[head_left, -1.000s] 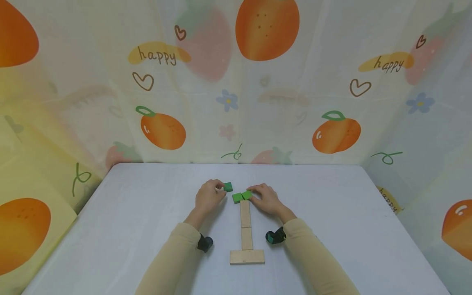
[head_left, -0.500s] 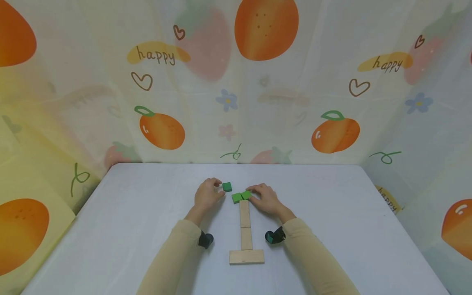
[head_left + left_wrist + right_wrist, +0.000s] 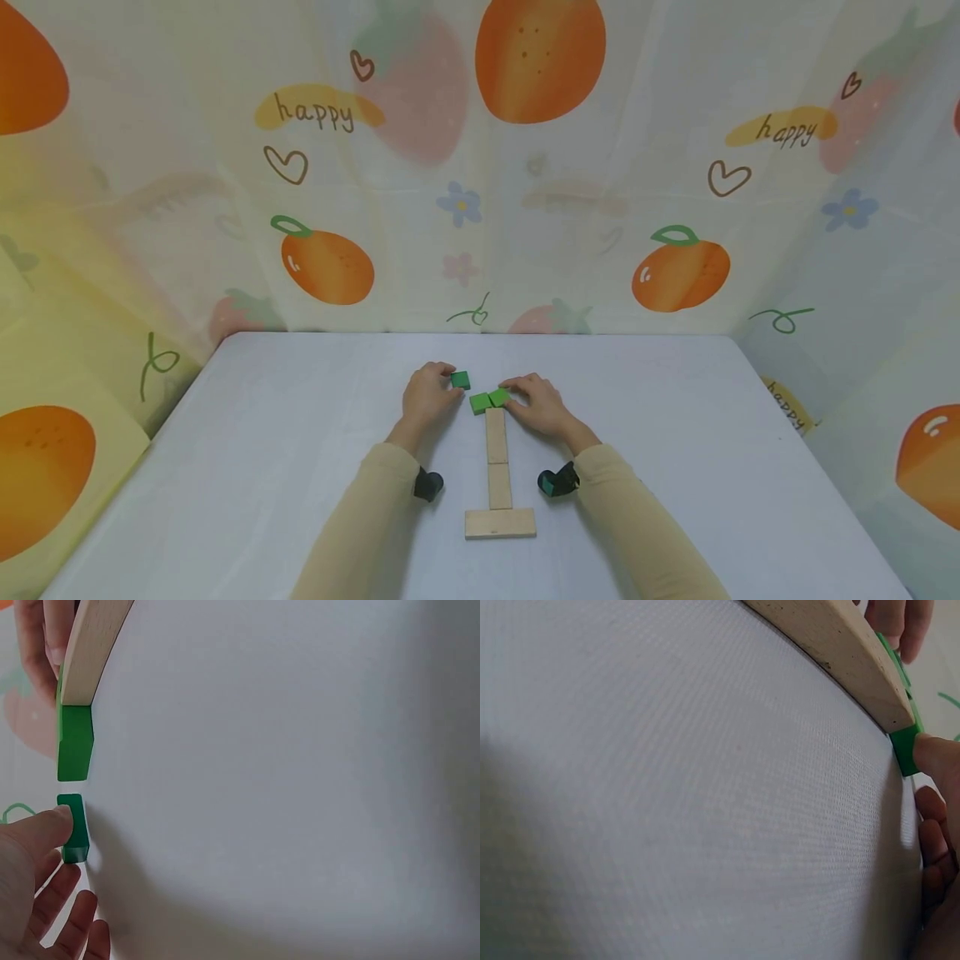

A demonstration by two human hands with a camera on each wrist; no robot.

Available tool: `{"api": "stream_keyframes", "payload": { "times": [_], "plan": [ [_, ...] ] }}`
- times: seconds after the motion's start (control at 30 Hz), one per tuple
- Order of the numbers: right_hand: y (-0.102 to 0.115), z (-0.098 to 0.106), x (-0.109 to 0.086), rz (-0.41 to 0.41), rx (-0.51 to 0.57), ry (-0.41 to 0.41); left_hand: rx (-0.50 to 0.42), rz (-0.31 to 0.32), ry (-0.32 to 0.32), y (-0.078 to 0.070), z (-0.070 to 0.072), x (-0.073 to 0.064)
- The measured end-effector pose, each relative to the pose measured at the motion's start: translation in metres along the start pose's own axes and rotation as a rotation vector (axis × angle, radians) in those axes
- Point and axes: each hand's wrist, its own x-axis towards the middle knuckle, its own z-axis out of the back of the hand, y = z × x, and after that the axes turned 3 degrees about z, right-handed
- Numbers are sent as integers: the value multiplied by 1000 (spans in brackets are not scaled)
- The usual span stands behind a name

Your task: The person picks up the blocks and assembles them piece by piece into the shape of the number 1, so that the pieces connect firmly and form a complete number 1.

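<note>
In the head view my left hand (image 3: 429, 398) is at a dark green block (image 3: 461, 380), a little apart from the others. The left wrist view shows the thumb against this block (image 3: 78, 834) and fingers at its far end. My right hand (image 3: 543, 408) pinches the right one of two light green blocks (image 3: 498, 397) between thumb and index finger. The left light green block (image 3: 480, 404) sits beside it, touching or nearly so. Both lie at the far end of a wooden plank (image 3: 496, 435). In the right wrist view my thumb presses the green block (image 3: 906, 750).
A second wooden plank (image 3: 499, 486) continues the line towards me and meets a crosswise plank (image 3: 500, 524). All lie flat on the white table (image 3: 262, 467). A fruit-patterned cloth (image 3: 420, 250) hangs behind. Black wrist cameras (image 3: 558, 481) sit close to the planks.
My left hand draws slightly off the dark green block, then comes back to it, its wrist shifting right. My right hand and the wooden planks stay in place.
</note>
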Motion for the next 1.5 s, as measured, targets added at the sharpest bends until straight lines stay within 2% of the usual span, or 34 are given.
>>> {"api": "stream_keyframes", "payload": {
  "times": [0.13, 0.3, 0.33, 0.47, 0.7, 1.07, 1.5],
  "plan": [
    [0, 0, 0, -5, -1, 4, 17, -11, -21, -2, -2, 0],
    [0, -1, -1, -3, 10, -2, 40, 0, -15, -2, -3, 2],
    [0, -1, -1, 6, 11, -9, 35, 15, 4, -1, -3, 4],
    [-1, -2, -3, 53, 0, -39, 62, 21, 2, -1, -6, 7],
    [-2, 0, 0, 6, 10, 12, 89, 30, -8, -2, -7, 7],
    [0, 0, 0, -8, 12, 11, 44, 32, -11, -3, -5, 4],
    [1, 1, -1, -5, 10, 11, 50, 10, 10, -1, 1, -2]
  ]
}}
